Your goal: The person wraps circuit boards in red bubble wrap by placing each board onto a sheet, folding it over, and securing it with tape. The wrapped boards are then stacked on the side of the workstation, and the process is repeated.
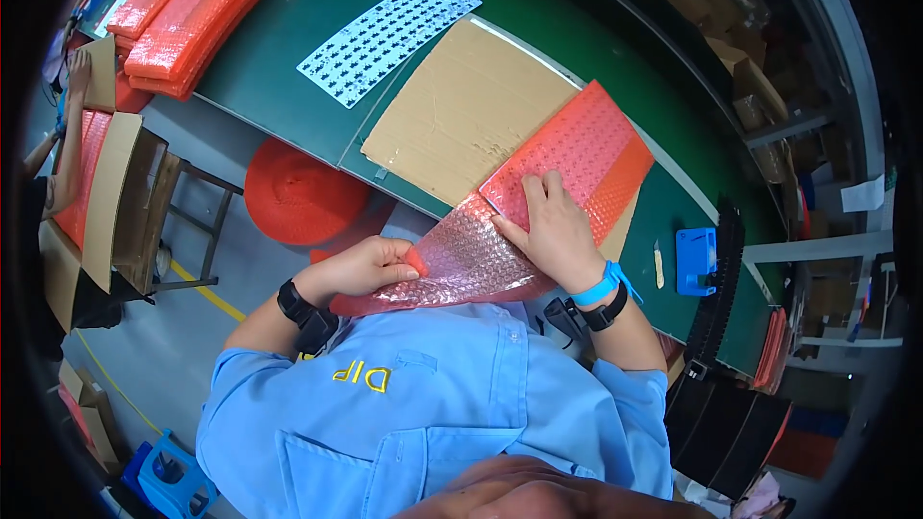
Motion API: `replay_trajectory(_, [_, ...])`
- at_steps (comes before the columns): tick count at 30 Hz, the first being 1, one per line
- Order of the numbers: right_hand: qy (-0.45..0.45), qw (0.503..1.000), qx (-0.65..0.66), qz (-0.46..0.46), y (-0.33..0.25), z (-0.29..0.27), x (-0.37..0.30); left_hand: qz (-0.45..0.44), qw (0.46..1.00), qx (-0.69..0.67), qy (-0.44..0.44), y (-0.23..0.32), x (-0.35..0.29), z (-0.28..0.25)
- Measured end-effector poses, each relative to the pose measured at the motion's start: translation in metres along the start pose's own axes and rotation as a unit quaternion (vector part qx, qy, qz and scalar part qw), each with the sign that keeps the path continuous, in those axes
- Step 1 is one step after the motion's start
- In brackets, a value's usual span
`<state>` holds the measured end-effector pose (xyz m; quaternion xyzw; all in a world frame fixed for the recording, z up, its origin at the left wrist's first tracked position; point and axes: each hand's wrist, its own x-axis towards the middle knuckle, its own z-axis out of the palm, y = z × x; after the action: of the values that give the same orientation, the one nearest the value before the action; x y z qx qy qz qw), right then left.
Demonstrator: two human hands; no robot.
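The left hand [361, 264] pinches the near-left edge of red bubble wrap [490, 255], while the right hand [558, 231], fingers slightly spread, rests on its far-right part above a brown cardboard sheet [452, 101]. Even left tension and light right pressure should limit creases; a patterned white panel [389, 38] lies beyond on the green bench [264, 62]

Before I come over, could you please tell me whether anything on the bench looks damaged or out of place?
Nothing looks spilled, but the brown cardboard partly under the red bubble wrap has scuff marks, so it looks slightly worn.
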<state>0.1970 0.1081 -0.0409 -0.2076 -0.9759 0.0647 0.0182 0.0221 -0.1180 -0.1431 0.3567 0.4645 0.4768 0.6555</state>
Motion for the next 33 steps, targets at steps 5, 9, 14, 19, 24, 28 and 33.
replay_trajectory(5, [0.009, 1.000, -0.001, -0.002, 0.013, 0.005, -0.002, -0.052, 0.994, 0.096, -0.001, 0.021, 0.009, -0.001])
replay_trajectory(9, [0.069, 0.997, -0.037, -0.011, 0.012, 0.013, -0.019, -0.040, 0.930, 0.347, 0.111, 0.073, 0.013, -0.002])
replay_trajectory(14, [0.095, 0.993, -0.065, -0.018, 0.015, 0.012, -0.029, 0.165, 0.890, 0.333, 0.266, 0.115, 0.063, 0.016])
replay_trajectory(19, [0.003, 0.999, -0.051, -0.013, 0.021, -0.022, -0.027, 0.331, 0.707, 0.597, 0.184, 0.125, 0.121, 0.031])
replay_trajectory(24, [0.091, 0.993, 0.054, -0.055, 0.058, -0.031, -0.047, 0.294, 0.723, 0.609, 0.138, 0.154, 0.124, 0.043])
replay_trajectory(28, [0.162, 0.982, 0.060, -0.076, 0.069, -0.032, -0.063, 0.304, 0.717, 0.610, 0.149, 0.199, 0.135, 0.020])
replay_trajectory(33, [0.158, 0.981, 0.075, -0.087, 0.082, -0.037, -0.068, 0.117, 0.624, 0.668, 0.389, 0.270, 0.162, -0.116])
